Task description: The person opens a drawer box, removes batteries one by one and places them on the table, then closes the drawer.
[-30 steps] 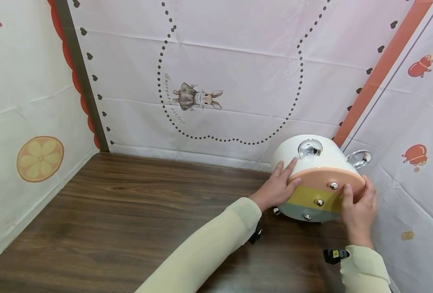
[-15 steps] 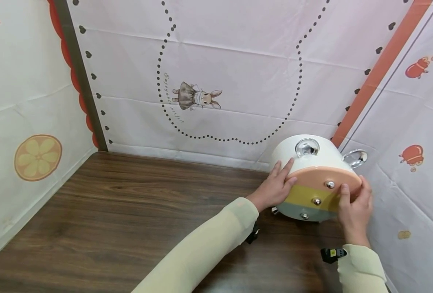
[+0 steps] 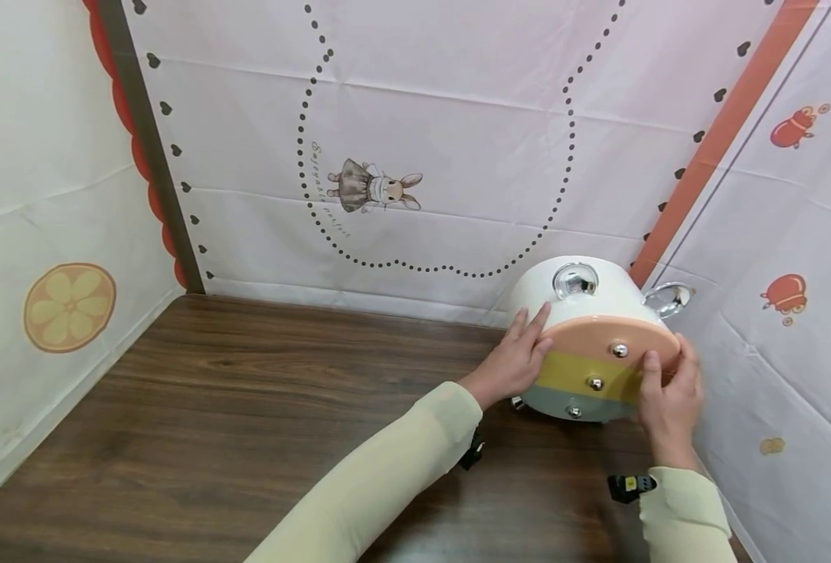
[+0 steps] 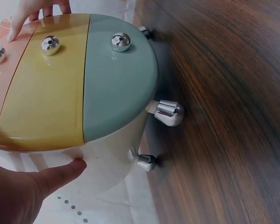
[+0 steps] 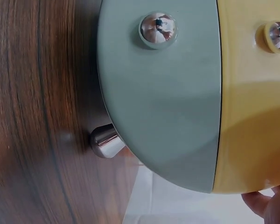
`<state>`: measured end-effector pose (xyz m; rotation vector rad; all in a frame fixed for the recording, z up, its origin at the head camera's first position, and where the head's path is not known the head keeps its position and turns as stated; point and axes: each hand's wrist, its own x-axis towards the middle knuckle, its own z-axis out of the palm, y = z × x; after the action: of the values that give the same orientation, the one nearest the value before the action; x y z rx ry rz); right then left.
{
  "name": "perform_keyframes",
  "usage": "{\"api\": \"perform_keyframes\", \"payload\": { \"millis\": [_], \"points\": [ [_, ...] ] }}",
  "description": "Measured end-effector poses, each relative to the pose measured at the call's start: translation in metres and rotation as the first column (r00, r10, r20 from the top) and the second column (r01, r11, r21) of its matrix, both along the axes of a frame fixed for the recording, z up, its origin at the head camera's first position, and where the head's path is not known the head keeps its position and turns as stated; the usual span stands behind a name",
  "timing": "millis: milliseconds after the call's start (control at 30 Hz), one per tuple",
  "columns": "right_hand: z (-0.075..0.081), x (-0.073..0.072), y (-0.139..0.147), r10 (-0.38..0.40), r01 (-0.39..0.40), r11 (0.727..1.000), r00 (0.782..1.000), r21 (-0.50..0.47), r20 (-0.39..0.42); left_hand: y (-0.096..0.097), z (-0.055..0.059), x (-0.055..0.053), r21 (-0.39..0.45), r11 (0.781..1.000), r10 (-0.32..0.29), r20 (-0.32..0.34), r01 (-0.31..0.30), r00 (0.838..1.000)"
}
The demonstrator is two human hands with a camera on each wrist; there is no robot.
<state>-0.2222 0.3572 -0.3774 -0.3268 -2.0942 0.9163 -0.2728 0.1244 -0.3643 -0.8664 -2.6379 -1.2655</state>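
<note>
A small rounded drawer box (image 3: 584, 367) with a white body stands on the table at the right, by the corner of the fabric walls. Its front has peach, yellow and green drawers, each with a silver knob; silver rings sit on top. My left hand (image 3: 510, 363) holds its left side, fingers along the white body and thumb near the front edge. On the opposite side my right hand (image 3: 674, 407) grips the edge, thumb on the peach drawer and fingers wrapping behind. The left wrist view shows the green drawer (image 4: 119, 79) and silver feet (image 4: 168, 113) beside the tabletop.
The dark wooden table (image 3: 246, 422) stretches left and forward of the box. A printed fabric wall (image 3: 443, 141) rises at the back, with another fabric wall (image 3: 795, 352) close to my right hand. A black wrist camera (image 3: 629, 486) sits on my right wrist.
The drawer box has shifted slightly to the left, with both hands moving along on its sides. The head view has also turned a little, so the walls appear slightly displaced.
</note>
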Motion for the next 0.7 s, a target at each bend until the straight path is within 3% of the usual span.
{"api": "perform_keyframes", "payload": {
  "millis": [200,433,700],
  "points": [
    [0.0,0.0,-0.009,0.019,-0.019,1.0,0.999,0.011,0.046,-0.012,-0.002,0.002,0.006,1.0,0.008,0.004,-0.008,1.0],
    [-0.004,-0.002,-0.018,0.057,-0.057,0.998,0.998,0.023,0.001,-0.023,-0.005,0.004,0.014,0.999,0.031,-0.009,-0.031,0.999],
    [-0.005,-0.007,-0.035,0.095,-0.095,0.995,0.995,0.029,0.01,-0.039,-0.01,0.006,0.101,0.99,0.098,-0.029,-0.095,0.995]
  ]
}}
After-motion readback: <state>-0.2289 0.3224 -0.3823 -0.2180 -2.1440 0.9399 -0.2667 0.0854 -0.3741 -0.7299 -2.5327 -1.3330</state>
